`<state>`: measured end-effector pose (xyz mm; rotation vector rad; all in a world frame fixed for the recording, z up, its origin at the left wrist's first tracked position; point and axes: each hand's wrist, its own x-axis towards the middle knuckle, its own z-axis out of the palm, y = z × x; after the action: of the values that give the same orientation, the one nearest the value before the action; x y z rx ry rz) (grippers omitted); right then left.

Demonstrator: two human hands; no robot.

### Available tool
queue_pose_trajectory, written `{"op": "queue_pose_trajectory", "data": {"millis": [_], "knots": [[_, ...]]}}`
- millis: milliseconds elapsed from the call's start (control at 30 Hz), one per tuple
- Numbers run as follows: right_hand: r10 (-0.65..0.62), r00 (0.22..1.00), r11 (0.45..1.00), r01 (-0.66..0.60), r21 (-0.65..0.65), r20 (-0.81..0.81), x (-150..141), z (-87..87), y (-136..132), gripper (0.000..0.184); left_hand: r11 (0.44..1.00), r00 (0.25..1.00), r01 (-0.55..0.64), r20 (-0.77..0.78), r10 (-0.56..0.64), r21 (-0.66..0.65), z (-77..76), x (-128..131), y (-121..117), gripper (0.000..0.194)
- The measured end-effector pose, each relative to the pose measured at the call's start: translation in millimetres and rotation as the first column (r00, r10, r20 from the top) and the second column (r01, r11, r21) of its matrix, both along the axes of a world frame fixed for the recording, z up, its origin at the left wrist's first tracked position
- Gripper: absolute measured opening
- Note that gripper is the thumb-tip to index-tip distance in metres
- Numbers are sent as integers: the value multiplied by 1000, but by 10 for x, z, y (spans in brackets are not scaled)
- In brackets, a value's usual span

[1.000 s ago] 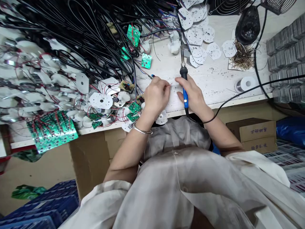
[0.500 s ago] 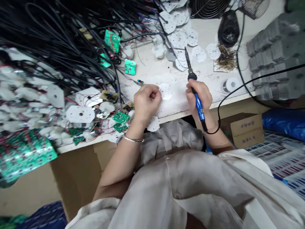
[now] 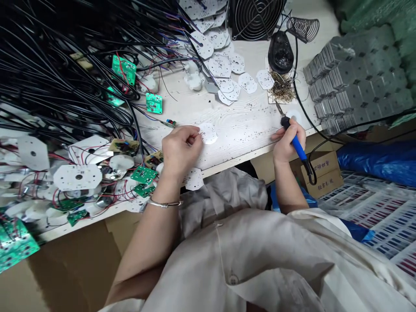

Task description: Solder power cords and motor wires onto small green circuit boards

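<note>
My left hand [image 3: 182,149] rests on the table with thumb and fingers pinched together beside a small white octagonal circuit board [image 3: 209,133]. What the fingertips hold is too small to make out. A thin cable with a small component end [image 3: 170,123] lies just behind this hand. On the right, my right hand [image 3: 289,145] is closed around the blue handle of a soldering iron [image 3: 299,148]. The iron's tip points up and left, close to the front edge of a brownish pile of solder scraps [image 3: 282,89]. A solder spool [image 3: 295,116] is partly hidden behind the right hand.
Black cables [image 3: 81,78] and white boards with red wires [image 3: 78,177] crowd the left. Loose white plates [image 3: 219,66] lie at the back near a black fan [image 3: 256,19]. A coiled iron holder [image 3: 302,29] and stacked grey plates [image 3: 360,82] stand right. Dark specks dot the tabletop.
My right hand has moved right with the soldering iron, whose tip is now by the solder scraps. The left hand stays pinched by the white board. The whole view has shifted.
</note>
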<state>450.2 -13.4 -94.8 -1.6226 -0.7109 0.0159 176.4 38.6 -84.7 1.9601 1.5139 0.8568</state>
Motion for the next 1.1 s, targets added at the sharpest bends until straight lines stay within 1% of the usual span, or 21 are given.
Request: {"op": "queue_pose_trajectory", "data": {"millis": [167, 300, 400, 567, 700, 767, 833, 900, 967, 1033, 1100], "knots": [[12, 1000, 1000, -13, -13, -2, 10, -30, -4, 40, 1000, 1000, 6, -9, -6, -6, -13, -17, 23, 9], [31, 1000, 999, -31, -35, -6, 22, -37, 12, 41, 999, 1000, 31, -4, -31, -6, -1, -38, 28, 10], [38, 999, 999, -38, -31, -10, 26, -37, 15, 41, 1000, 999, 29, -16, -29, -8, 14, -44, 18, 11], [32, 999, 999, -31, -25, 20, 19, -44, 27, 41, 999, 998, 37, -56, -36, 2, 29, -44, 14, 10], [39, 998, 999, -38, -35, 39, 51, -61, 34, 41, 999, 997, 46, -57, -44, 27, 22, -44, 16, 10], [47, 998, 999, -46, -24, 33, 66, -51, 25, 39, 998, 998, 49, -40, -47, 47, 28, -41, 7, 10], [63, 997, 997, -64, 30, 36, 40, -15, 0, 38, 997, 999, 40, -19, -39, 61, 41, -37, -9, 10], [105, 993, 988, -110, 107, 49, -56, 41, -43, 36, 997, 1000, 28, 1, -28, 70, 50, -31, -23, 10], [204, 978, 970, -208, 122, 45, -224, 96, -103, 35, 998, 999, 28, 21, -29, 64, 40, -24, -27, 9], [351, 936, 935, -351, 52, 5, -433, 128, -165, 33, 998, 998, 26, 51, -29, 50, 12, -17, -18, 8], [479, 876, 877, -480, -14, -51, -634, 131, -208, 31, 1000, 997, 9, 77, -11, 24, -17, -11, -3, 8]]}}
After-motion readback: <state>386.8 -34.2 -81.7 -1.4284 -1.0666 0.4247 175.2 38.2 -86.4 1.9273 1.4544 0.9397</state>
